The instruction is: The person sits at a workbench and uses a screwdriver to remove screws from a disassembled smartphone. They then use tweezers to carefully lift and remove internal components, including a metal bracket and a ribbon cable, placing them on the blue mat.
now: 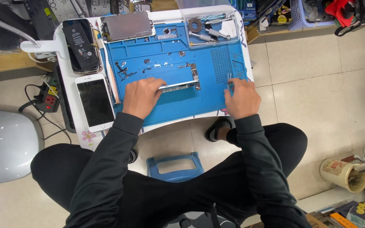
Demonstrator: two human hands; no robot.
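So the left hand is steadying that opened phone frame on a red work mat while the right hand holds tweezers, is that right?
Not quite: the work mat is blue, not red, as the head view shows. The left hand does steady the opened phone frame, and the right hand holds tweezers.

Bare blue mat (210, 90) between the hands; loose small parts (125, 69) crowd its left.

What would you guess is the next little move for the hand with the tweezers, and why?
Probably bringing the tweezers over to the opened phone frame. The right hand holds them at the mat's right edge, apart from the frame, while the left hand props that frame up on edge.
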